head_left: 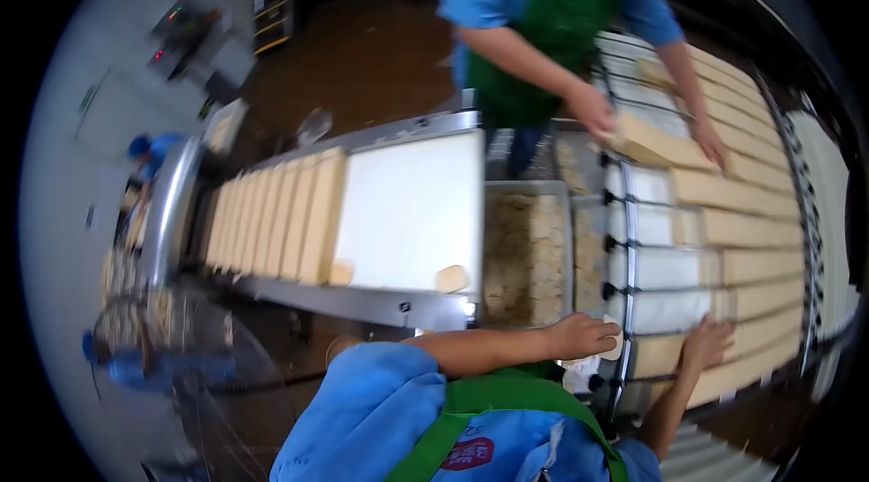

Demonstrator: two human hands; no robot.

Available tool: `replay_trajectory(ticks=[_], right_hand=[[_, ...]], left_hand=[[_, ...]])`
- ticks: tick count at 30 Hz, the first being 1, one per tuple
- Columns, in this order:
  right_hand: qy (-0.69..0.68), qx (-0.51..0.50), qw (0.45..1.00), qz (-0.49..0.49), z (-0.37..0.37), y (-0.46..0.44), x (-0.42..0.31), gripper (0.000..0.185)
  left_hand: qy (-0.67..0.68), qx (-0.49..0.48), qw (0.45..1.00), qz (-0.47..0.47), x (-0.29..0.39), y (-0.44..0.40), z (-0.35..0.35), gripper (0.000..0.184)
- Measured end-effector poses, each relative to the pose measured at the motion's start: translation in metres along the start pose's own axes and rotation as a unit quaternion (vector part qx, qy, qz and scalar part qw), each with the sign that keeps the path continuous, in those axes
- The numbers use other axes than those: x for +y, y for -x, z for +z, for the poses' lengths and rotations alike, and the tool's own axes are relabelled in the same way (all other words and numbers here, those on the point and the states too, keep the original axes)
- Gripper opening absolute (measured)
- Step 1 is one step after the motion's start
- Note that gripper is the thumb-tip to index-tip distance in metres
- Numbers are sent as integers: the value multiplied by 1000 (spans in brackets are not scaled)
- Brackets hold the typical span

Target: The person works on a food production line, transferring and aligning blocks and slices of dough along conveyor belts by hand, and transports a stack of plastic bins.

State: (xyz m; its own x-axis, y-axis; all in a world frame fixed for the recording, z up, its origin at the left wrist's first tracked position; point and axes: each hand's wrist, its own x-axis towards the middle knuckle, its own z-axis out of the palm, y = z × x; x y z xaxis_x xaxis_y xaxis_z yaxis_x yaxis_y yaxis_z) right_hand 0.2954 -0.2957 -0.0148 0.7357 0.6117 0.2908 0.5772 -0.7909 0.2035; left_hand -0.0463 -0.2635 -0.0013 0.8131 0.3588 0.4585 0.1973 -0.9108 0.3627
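My left hand (580, 337) is closed on a small pale slice (613, 341) near the edge of the rack on the right. My right hand (707, 345) lies with its fingers spread against the long pale loaf-like blocks (756, 337) on the rack, slightly blurred. Between my hands, a shorter pale piece (659, 356) rests in a lane of the rack. More long blocks lie side by side further up. Across from me, a co-worker in a green apron holds one long block (659, 143) with both hands.
To the left, a conveyor with a white belt (412, 210) carries a row of upright long blocks (272, 215) and two small end pieces. A metal bin (568, 256) of pale offcuts stands between conveyor and rack. Black rods (618, 251) divide the rack. Other people work at far left.
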Motion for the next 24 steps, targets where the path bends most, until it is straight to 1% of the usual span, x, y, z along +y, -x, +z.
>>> replay_trajectory(ticks=[1, 3, 4, 5, 7, 9, 10, 11, 12, 13, 14, 15, 16, 17, 18, 19, 21, 22, 24], right_hand=[[-49, 4, 999, 0, 3, 0, -9, 64], [-81, 10, 996, -41, 1, 9, -41, 64], [-100, 16, 994, -51, -3, 12, -57, 64], [-106, 20, 992, -68, -8, 15, -77, 64], [-116, 29, 977, -174, -16, 26, -121, 65], [-141, 47, 954, -260, -34, 52, -166, 67], [-180, 45, 936, -298, -38, 67, -189, 67], [-218, 42, 916, -333, -41, 81, -212, 68], [-237, 45, 896, -373, -53, 99, -233, 69], [-256, 47, 874, -410, -65, 118, -254, 70], [-246, 4, 872, -423, -72, 136, -276, 70], [-234, -39, 870, -433, -80, 154, -297, 71], [-234, -36, 868, -437, -89, 171, -315, 71], [-238, -61, 847, -471, -99, 189, -331, 71], [-241, -86, 826, -503, -110, 205, -346, 72], [-239, -83, 825, -506, -121, 221, -361, 72], [-223, -115, 795, -553, -142, 248, -390, 71], [-223, -112, 795, -552, -153, 263, -406, 71], [-194, -160, 772, -584, -171, 288, -435, 71]], left_hand=[[-18, 6, 999, -28, -6, 12, -5, 20], [-9, 31, 988, -154, -18, 34, -13, 35], [29, -34, 965, -259, -19, 39, -35, 45], [22, -23, 962, -273, -25, 53, -48, 45], [112, 15, 902, -417, -35, 84, -66, 46], [58, 156, 878, -449, -47, 129, -65, 46], [131, 146, 823, -534, -47, 144, -94, 48], [88, 193, 794, -570, -54, 168, -98, 50], [-2, 291, 786, -545, -57, 198, -107, 50], [-73, 313, 761, -563, -67, 234, -109, 55], [-137, 314, 706, -619, -66, 261, -123, 59], [-212, 316, 659, -648, -67, 292, -135, 66], [-213, 322, 599, -702, -66, 325, -146, 72], [-229, 344, 513, -752, -63, 347, -154, 80], [-218, 344, 459, -789, -62, 374, -161, 85], [-216, 347, 457, -790, -60, 397, -167, 85], [-174, 391, 382, -819, -61, 431, -173, 93], [-172, 394, 382, -818, -65, 442, -174, 93], [-114, 410, 478, -768, -72, 459, -172, 95]])
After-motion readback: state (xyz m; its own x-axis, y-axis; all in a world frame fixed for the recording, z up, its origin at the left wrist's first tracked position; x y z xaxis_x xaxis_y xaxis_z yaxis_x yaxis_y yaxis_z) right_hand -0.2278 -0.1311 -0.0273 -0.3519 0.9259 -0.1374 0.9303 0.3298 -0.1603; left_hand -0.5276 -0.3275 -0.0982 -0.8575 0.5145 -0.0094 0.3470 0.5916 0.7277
